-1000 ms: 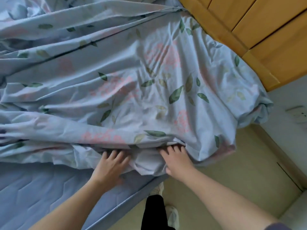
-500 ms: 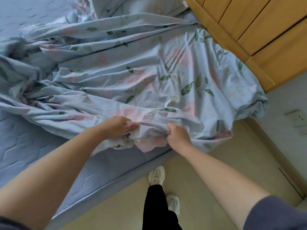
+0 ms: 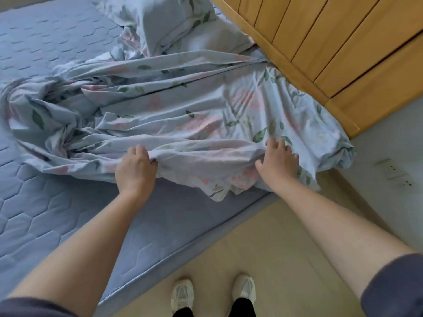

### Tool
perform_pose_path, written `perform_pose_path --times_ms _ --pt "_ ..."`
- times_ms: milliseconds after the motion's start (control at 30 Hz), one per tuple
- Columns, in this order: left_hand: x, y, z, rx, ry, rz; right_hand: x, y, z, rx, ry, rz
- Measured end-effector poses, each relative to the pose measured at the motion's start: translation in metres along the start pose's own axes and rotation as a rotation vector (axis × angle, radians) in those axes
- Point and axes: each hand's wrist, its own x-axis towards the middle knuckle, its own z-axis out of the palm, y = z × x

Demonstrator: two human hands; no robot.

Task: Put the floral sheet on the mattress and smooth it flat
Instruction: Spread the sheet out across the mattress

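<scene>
On the left, most of the quilted mattress (image 3: pixel 41 202) lay bare, and the floral sheet (image 3: pixel 183 115) sat bunched across its upper right part, twisted into a knot at its far left end and draped over the corner by the wooden headboard (image 3: pixel 320 46) on the right. The left hand (image 3: pixel 135 171) was closed on a fold at the near edge of the sheet, fingers curled into the cloth. Further right, the right hand (image 3: pixel 278 163) pressed on the same edge with fingers half spread; whether it pinched any cloth underneath could not be told. To do this step well, I judged both hands should grip that edge firmly, keep well apart, and draw it evenly toward the bare side so the twisted end opens out rather than dragging the fitted corner loose. No containers showed; a matching pillow (image 3: pixel 174 21) lay by the headboard
</scene>
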Motion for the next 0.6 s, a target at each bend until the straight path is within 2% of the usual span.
perform_pose_path --times_ms 67,133,233,333,367,467,500,600 --pt "-0.013 -0.006 0.020 -0.017 -0.114 0.005 -0.021 -0.013 0.027 0.156 -0.009 0.137" --pt "-0.027 -0.013 0.042 -0.024 -0.285 0.027 -0.036 -0.026 0.052 0.235 -0.149 0.193" --pt "-0.034 -0.029 0.087 -0.098 -0.550 0.079 -0.047 -0.048 0.093 0.283 -0.448 0.108" --pt "-0.035 -0.043 0.139 -0.047 -0.743 0.234 -0.050 -0.064 0.137 0.071 -0.636 0.021" --pt "-0.036 -0.047 0.149 -0.019 -0.763 0.284 -0.052 -0.065 0.148 -0.066 -0.639 -0.007" --pt "-0.036 -0.057 0.177 0.042 -0.716 0.436 -0.052 -0.068 0.181 -0.414 -0.504 -0.119" --pt "-0.036 -0.061 0.184 0.050 -0.703 0.470 -0.050 -0.067 0.193 -0.439 -0.449 -0.152" --pt "-0.038 -0.069 0.191 0.088 -0.722 0.529 -0.044 -0.060 0.216 -0.316 -0.314 -0.171"
